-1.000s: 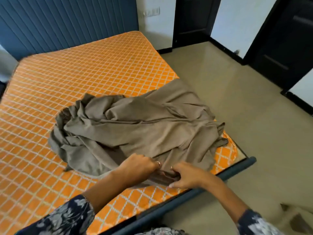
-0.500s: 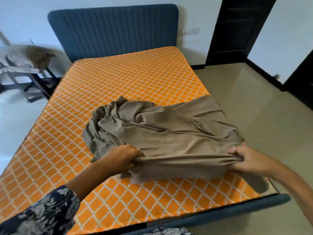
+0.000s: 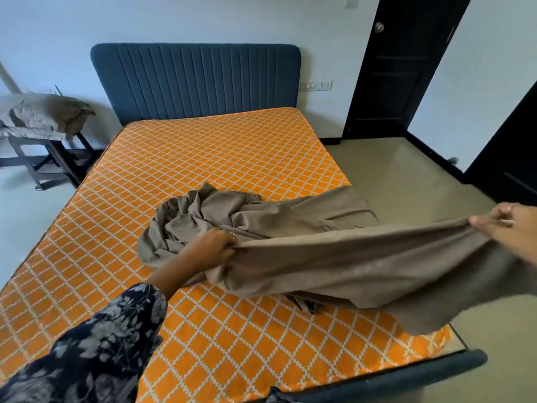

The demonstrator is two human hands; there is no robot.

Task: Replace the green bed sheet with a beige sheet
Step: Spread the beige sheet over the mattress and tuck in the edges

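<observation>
A crumpled beige sheet [image 3: 305, 245] lies on the bare orange mattress [image 3: 203, 158] with its white diamond pattern, near the right side. My left hand [image 3: 212, 248] grips one edge of the sheet over the mattress. My right hand [image 3: 511, 228] pinches the same edge far out to the right, beyond the bed, so the edge stretches taut between both hands and a flap hangs below. No green sheet is in view.
A blue padded headboard [image 3: 194, 80] stands at the far end, and the blue bed frame [image 3: 406, 379] runs along the near edge. A dark stand with a beige cloth [image 3: 43, 114] is at the left. Dark doors [image 3: 398, 68] and tiled floor [image 3: 406, 175] lie right.
My hands have drawn apart along the sheet's edge; the right hand moved far to the right off the bed, lifting and stretching the cloth. My head has risen, showing the whole headboard.
</observation>
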